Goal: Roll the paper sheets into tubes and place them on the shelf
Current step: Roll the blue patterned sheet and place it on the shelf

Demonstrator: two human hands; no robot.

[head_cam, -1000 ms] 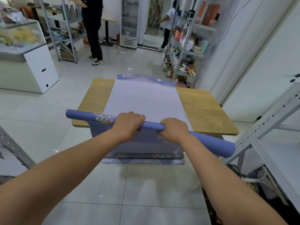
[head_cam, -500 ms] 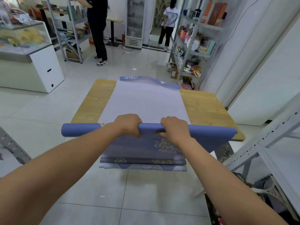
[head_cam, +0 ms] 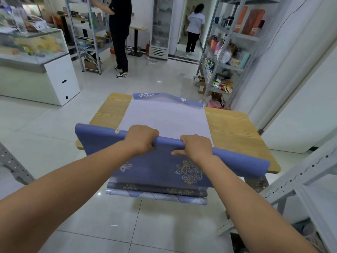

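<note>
At the near edge of the wooden table (head_cam: 235, 132), the left hand (head_cam: 141, 137) and right hand (head_cam: 197, 146) grip the curled-over end of a blue patterned paper sheet (head_cam: 164, 117), fingers (head_cam: 184, 141) wrapped round it. Its pale back lies flat across the table, and more sheets (head_cam: 156, 189) hang below.

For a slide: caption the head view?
Left hand and right hand grip a part-rolled blue sheet on a wooden table.

Pale glossy floor tiles (head_cam: 54, 143), small glare spots. White walls (head_cam: 295, 99) at right. Wooden table (head_cam: 233, 136) in centre. Glass display counter (head_cam: 32, 44) far left. Stocked grey metal rack (head_cam: 235, 36) at right, second rack (head_cam: 75, 33) back left. Glass-door fridge (head_cam: 161, 28) beside doorway.
</note>
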